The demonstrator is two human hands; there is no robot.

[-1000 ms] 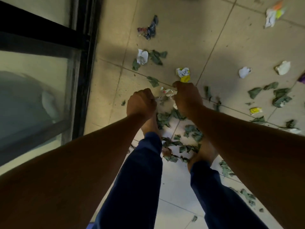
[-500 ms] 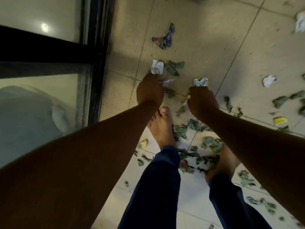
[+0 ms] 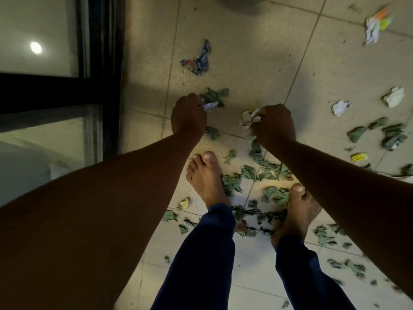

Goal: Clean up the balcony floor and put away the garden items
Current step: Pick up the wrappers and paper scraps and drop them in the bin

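Standing by the glass door, I watched a person bend low over the tiled balcony floor. That floor was the biggest thing to look at, and it was a mess nearly all over. Dry green leaves lay thick around the person's two bare feet, and more green leaves sat off to the right.

Next came the bits of rubbish. A blue and red scrap lay farther out, apart from both hands. A bright wrapper lay in the far corner on the right. Two white paper balls sat on the right side, well away from the hands, and a small yellow bit lay near the leaves there.

Then the hands. The left hand was curled tight around a small white paper scrap, which poked out by the fingers. The right hand pinched a crumpled white and yellow wrapper and seemed to hold more scraps under it.

I thought the job had only just begun. Two small handfuls were picked up, but most leaves and papers were on the floor. I saw no bin or bag, so I could not tell where the rubbish would go. No garden things showed, so putting those away was left to do too.
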